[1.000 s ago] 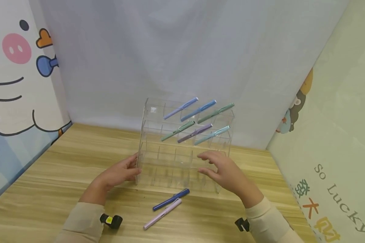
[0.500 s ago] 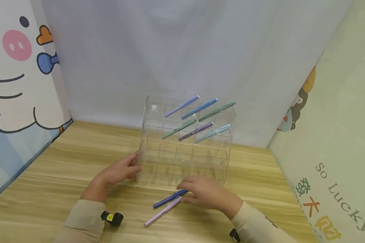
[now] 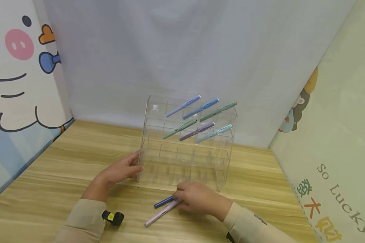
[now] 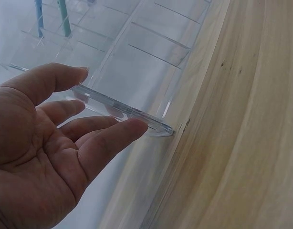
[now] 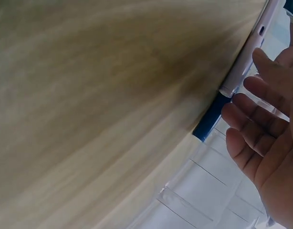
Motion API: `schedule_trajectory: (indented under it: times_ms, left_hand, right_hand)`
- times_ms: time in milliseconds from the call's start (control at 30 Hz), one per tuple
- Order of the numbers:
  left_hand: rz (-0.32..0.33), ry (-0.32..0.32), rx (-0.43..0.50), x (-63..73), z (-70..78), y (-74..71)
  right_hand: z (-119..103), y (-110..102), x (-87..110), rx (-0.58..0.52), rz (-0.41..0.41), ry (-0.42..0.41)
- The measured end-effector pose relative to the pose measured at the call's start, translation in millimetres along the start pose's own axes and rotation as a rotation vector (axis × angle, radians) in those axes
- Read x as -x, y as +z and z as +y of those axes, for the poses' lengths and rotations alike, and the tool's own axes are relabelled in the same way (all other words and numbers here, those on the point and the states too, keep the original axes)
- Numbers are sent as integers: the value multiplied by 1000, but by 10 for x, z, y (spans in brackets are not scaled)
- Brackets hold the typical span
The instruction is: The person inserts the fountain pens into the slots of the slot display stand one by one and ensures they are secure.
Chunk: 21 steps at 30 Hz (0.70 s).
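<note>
My left hand (image 3: pixel 121 171) holds the left side panel of a clear acrylic pen stand (image 3: pixel 182 156). In the left wrist view the thumb lies on one side of the panel's edge (image 4: pixel 122 106) and the fingers on the other. On the table before the stand, my right hand (image 3: pixel 197 199) grips the capped end of a dark blue pen (image 3: pixel 163 202), hiding that end from the head view. A lilac pen (image 3: pixel 161 214) lies alongside, close to the right thumb. The right wrist view shows the lilac pen (image 5: pixel 244 62) partly covering the blue pen (image 5: pixel 211 117).
Several pens slant on the stand's two upper tiers, among them a purple pen (image 3: pixel 197 131) and a light blue pen (image 3: pixel 214 133). A pale curtain (image 3: pixel 182 50) hangs behind the wooden table (image 3: pixel 252 189). Printed panels flank both sides.
My right hand has come down and left from beside the stand's lower tiers to the dark blue pen on the table. The left hand stays at the stand's side.
</note>
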<state>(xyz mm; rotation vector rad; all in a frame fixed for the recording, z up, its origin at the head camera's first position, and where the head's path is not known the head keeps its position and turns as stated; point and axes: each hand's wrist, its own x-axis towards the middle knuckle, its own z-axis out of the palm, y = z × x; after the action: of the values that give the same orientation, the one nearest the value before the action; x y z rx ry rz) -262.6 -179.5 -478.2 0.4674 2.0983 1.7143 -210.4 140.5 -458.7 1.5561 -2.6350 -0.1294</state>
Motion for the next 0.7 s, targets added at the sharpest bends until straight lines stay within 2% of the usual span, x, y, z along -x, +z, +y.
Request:
schedule_trajectory:
  times_ms: [167,433,700]
  left_hand:
    - [3,-2,-3,0,-1,2]
    - [10,-8,-5,2,-2,5]
    - [8,-13,-5,7,-1,0]
  right_hand:
    - [-30,29,-2,-13,-7,11]
    - [-59,46,-42,60,-14,-19]
    - [-65,24,-37,18,-60,-4]
